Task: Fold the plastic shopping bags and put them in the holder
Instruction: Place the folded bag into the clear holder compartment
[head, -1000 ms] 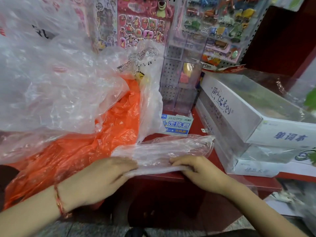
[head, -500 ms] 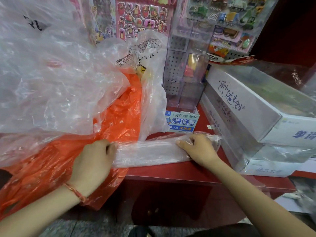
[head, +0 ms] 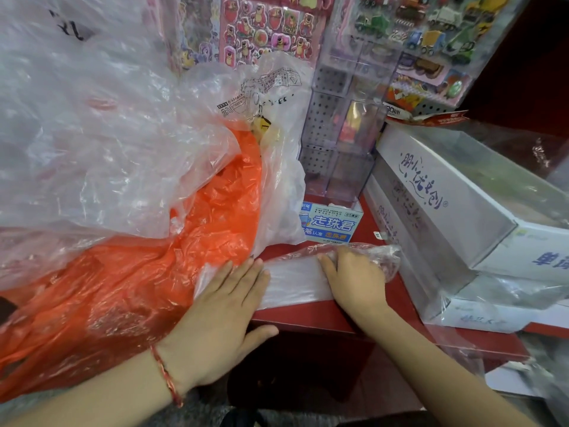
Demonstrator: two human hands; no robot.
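Clear plastic bag (head: pixel 295 280), folded into a long flat strip, lies on the red counter (head: pixel 308 315) just in front of the small blue box (head: pixel 331 223), running left to right along the counter's near edge. The left hand (head: pixel 228 306) lies flat on the strip's end to the left of the box, fingers straight and close together, heel on the orange bag (head: pixel 154 272). The right hand (head: pixel 354 278) rests palm-down on the strip in front of the box and slightly to its right, fingers laid over the film; a crumpled tail sticks out beyond it towards the white cartons (head: pixel 446 204). The step in hand appears to be flattening the fold. To do it well, both palms should sweep outward to drive the trapped air towards the open tail, keeping the long edges aligned, and the loose tail should be smoothed before any further fold. Slippery film may spring open if pressure lifts early. Half a second ago the left hand was curled at the strip's end; it is now spread flat, and both hands sit closer together. Which item serves as the holder cannot be told.
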